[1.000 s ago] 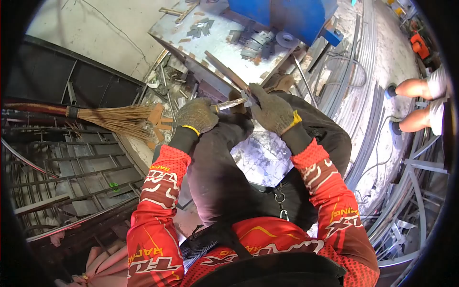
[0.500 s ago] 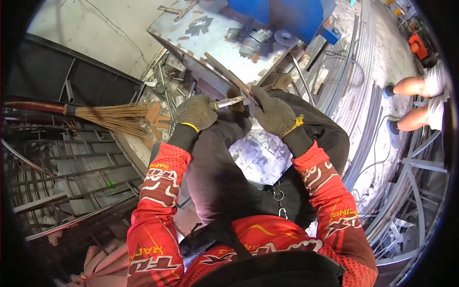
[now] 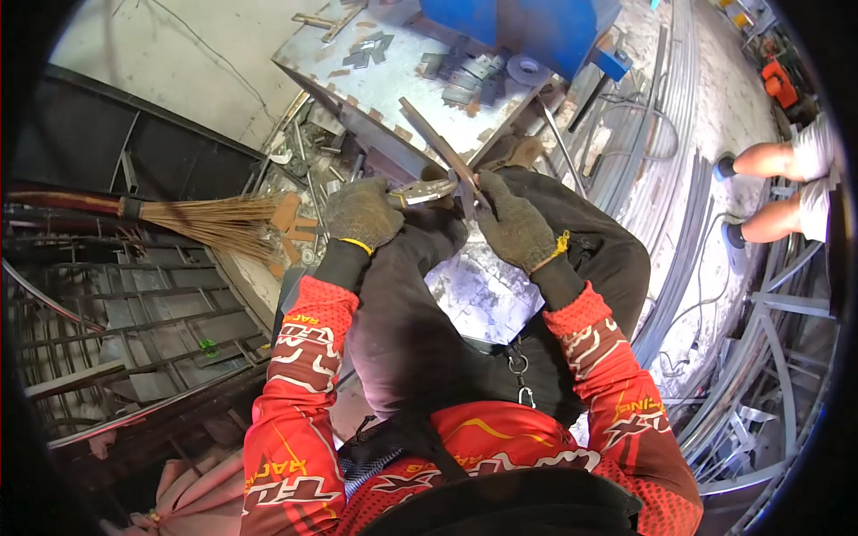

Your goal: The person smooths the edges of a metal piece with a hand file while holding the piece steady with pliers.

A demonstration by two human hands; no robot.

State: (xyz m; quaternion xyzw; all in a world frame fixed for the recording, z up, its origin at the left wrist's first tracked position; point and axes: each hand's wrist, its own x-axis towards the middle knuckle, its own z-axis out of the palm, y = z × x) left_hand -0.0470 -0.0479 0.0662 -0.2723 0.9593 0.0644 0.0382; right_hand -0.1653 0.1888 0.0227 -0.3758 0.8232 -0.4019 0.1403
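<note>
Ahead of your knees stands the grey steel table (image 3: 393,85), its top littered with small metal offcuts, and a blue metal box (image 3: 536,27) sits on its far end. To your left, a straw broom with brown bristles (image 3: 214,223) lies across dark metal gratework. To your right, bundles of curved steel rods (image 3: 679,179) run along the floor, and another person's bare legs (image 3: 773,192) stand beyond them.

You are crouched low. Your right hand (image 3: 517,225), in a grey knitted glove with a yellow cuff, is clenched around the lower end of a long flat rusty metal strip (image 3: 436,141). The strip slants up and away over the near edge of the table.

Your left hand (image 3: 362,213), gloved the same way, grips the handles of the silver metal pliers (image 3: 427,189). Their nose reaches the strip just above your right fingertips; whether it bites the strip cannot be told.
</note>
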